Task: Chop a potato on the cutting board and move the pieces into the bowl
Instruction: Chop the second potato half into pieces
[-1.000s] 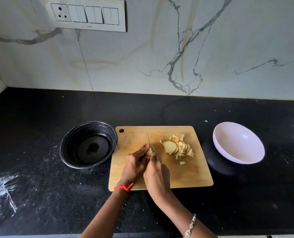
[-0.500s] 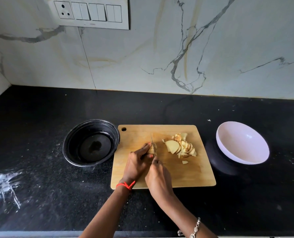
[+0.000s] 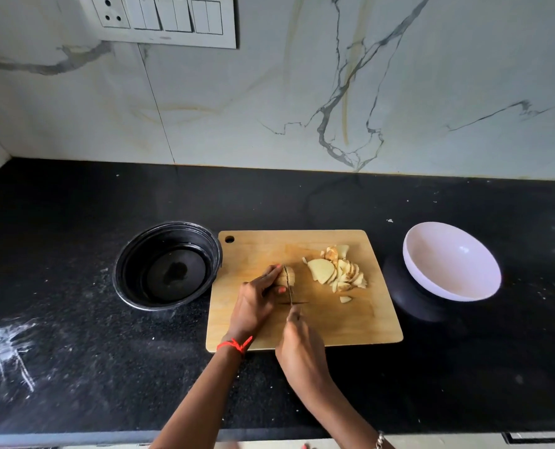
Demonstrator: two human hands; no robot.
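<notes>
My left hand (image 3: 253, 306) holds the potato (image 3: 292, 275) at its 1 o'clock. My right hand (image 3: 302, 348) grips the knife (image 3: 290, 294), whose blade meets the potato at 12 o'clock.

cutting board (image 3: 302, 322): matt wood | countertop (image 3: 75, 367): speckled black stone | wall (image 3: 269, 92): glossy marble

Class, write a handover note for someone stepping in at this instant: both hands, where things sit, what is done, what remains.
Left hand holds the potato stub on the cutting board. Right hand grips the knife, blade down in the stub.
Done: a pile of slices lies on the board's right.
To do: finish the stub, move all pieces to a bowl; the white bowl and black bowl hold none.
</notes>
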